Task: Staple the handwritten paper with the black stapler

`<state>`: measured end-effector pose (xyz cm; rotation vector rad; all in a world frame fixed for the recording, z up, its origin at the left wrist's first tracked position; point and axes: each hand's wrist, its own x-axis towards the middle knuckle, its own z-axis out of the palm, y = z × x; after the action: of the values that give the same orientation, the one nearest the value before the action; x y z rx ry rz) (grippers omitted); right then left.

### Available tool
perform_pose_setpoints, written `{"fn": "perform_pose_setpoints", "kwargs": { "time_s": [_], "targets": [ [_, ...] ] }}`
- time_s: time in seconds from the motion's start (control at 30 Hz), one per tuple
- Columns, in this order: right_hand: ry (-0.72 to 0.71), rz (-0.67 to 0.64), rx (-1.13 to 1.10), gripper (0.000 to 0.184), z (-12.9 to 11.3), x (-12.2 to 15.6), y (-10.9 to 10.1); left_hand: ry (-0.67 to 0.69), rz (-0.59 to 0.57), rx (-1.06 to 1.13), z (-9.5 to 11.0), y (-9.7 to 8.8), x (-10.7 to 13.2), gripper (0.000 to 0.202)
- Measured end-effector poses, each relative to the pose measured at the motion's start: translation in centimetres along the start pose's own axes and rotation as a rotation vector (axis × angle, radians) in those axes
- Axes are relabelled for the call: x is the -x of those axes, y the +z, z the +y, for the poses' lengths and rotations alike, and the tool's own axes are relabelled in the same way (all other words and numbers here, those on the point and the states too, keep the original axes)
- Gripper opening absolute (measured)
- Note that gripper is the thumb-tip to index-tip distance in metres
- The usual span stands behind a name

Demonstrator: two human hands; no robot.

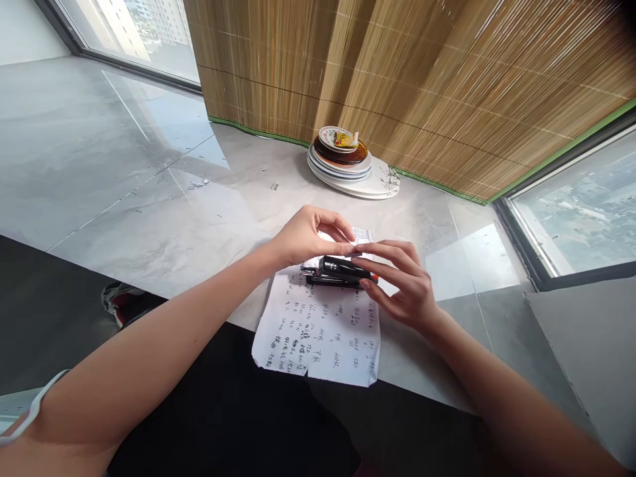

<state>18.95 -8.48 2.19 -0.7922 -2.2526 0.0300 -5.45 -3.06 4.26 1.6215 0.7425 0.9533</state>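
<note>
A black stapler [342, 270] lies across a sheet of handwritten paper [318, 331]; an orange-red bit shows at its right end. Just above the stapler, my left hand [313, 232] is closed in a pinch, thumb against fingers. Whatever sits between those fingertips is too small to make out. My right hand [405, 281] has its fingers stretched out and apart. Its index fingertip meets the left fingertips, while the thumb rests beside the stapler's right end. Behind the hands, a printed piece of paper [362, 234] partly shows.
Stacked plates [340, 169] stand at the back, a yellow wrapped packet [346, 139] on top. Loose staples [199, 184] and a small staple strip [274, 187] lie on the grey marble-look counter [163, 218]. A bamboo blind [387, 73] hangs behind, between windows.
</note>
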Motion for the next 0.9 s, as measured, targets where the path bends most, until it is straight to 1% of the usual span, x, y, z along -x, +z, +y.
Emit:
{"fn": "perform_pose_setpoints", "kwargs": {
  "time_s": [0.17, 0.27, 0.3, 0.37, 0.47, 0.53, 0.57, 0.63, 0.73, 0.83, 0.9],
  "targets": [
    [-0.055, 0.042, 0.007, 0.043, 0.1, 0.1, 0.0, 0.015, -0.028, -0.022, -0.3, 0.1, 0.1, 0.022],
    [-0.019, 0.053, -0.037, 0.038, -0.1, 0.1, 0.0, 0.029, -0.017, -0.018, -0.2, 0.3, 0.2, 0.019],
    [0.012, 0.045, -0.058, 0.036, -0.1, 0.1, -0.1, 0.033, 0.004, -0.029, -0.2, 0.3, 0.1, 0.019],
    [0.096, 0.052, -0.1, 0.031, 0.2, 0.0, -0.2, 0.039, 0.101, -0.121, -0.4, -0.2, 0.0, 0.021],
    [0.268, 0.141, -0.108, 0.029, 1.6, -0.1, -0.5, 0.039, 0.306, -0.46, -1.4, -2.2, -0.6, 0.022],
    [0.402, 0.203, -0.081, 0.028, 3.4, 0.0, -0.8, 0.013, 0.367, -0.707, -2.4, -4.2, -0.9, 0.017],
    [0.464, 0.223, -0.072, 0.027, 4.5, 0.2, -1.0, -0.009, 0.368, -0.794, -2.9, -5.3, -1.1, 0.021],
    [0.574, 0.239, -0.08, 0.027, 6.9, 0.9, -1.2, -0.078, 0.357, -0.917, -3.9, -7.3, -1.2, 0.033],
    [0.698, 0.218, -0.074, 0.029, 10.0, 2.0, -1.4, -0.181, 0.309, -1.053, -5.2, -9.6, -1.3, 0.053],
    [0.766, 0.133, 0.013, 0.033, 11.7, 2.6, -1.2, -0.267, 0.244, -1.151, -6.2, -10.9, -1.3, 0.061],
    [0.767, 0.05, 0.096, 0.039, 12.2, 2.6, -1.1, -0.324, 0.201, -1.189, -6.7, -11.3, -1.4, 0.063]
  ]
}}
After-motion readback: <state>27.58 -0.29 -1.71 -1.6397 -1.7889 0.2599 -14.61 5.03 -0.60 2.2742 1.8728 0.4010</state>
